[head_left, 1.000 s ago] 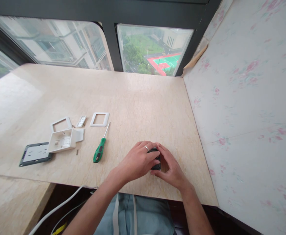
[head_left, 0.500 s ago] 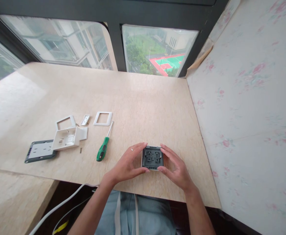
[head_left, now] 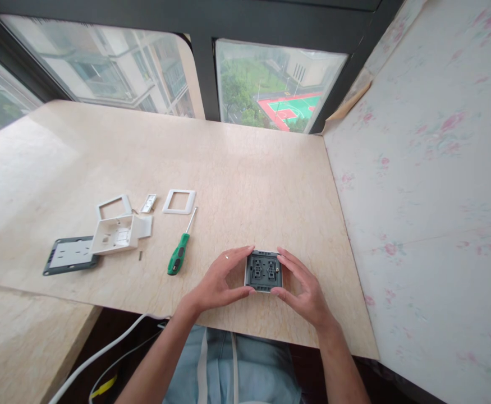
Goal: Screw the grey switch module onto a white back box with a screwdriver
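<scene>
A square switch module (head_left: pixel 264 271) with a white rim and dark grey back lies near the front edge of the beige counter (head_left: pixel 237 168), back side up. My left hand (head_left: pixel 218 280) grips its left edge with fingers and thumb; a ring shows on one finger. My right hand (head_left: pixel 302 286) grips its right edge the same way. Both hands hold the module between them, just above or on the counter.
A green-handled screwdriver (head_left: pixel 179 252) lies left of my hands. Further left are a white frame (head_left: pixel 179 201), a small metal part (head_left: pixel 148 203), a white mounting box (head_left: pixel 119 234), another frame (head_left: pixel 113 206) and a grey socket plate (head_left: pixel 69 255). A flowered wall (head_left: pixel 430 196) stands on the right.
A second ago both hands covered the module. They have since spread to its sides, so its dark back now shows. The view has shifted slightly.
</scene>
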A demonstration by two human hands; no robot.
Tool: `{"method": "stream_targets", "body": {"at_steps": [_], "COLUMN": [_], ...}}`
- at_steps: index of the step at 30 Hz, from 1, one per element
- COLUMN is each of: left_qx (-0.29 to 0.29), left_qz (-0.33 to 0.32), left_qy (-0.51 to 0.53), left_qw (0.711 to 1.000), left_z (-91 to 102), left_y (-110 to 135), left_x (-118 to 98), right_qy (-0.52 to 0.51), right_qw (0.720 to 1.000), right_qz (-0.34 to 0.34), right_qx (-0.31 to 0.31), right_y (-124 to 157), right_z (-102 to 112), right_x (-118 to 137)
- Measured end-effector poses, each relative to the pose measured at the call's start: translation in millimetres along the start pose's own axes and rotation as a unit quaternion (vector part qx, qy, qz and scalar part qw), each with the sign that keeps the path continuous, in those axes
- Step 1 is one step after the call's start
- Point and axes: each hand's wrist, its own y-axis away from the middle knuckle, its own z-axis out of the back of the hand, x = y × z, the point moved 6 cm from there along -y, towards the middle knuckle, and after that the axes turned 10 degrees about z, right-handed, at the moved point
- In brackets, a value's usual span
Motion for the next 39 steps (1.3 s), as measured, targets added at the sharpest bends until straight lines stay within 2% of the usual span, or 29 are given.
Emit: {"method": "stream_targets", "body": {"at_steps": [11,17,22,34,39], "left_qx": [0.000,-0.023,-0.030,-0.025,-0.020], "left_qz": [-0.009,-0.012,-0.017,-0.020,-0.020], "left_qy": [-0.015,-0.069,-0.075,-0.073,-0.077], "left_qw": [1.000,0.997,0.997,0.997,0.997], "left_z": [-2.5,-7.1,-7.7,-7.0,-7.5], "left_y": [0.2,0.6,-0.1,-0.5,0.1], "left_x": [4.8,4.7,0.8,0.3,1.1], "right_qy": [-0.010,-0.019,-0.011,-0.001,-0.009], "right_qw": [1.000,1.000,1.000,0.995,0.994], "right_qz": [-0.010,-0.003,-0.014,-0.095,-0.108], "right_qx": [0.009,0.000,0.002,0.028,0.014], "right_y": [3.3,3.3,5.1,5.4,8.7], "right_z": [0.4,-0.2,-1.4,-2.9,-4.4], "right_x": [-3.8,-4.6,-5.3,0.5,-1.5]}}
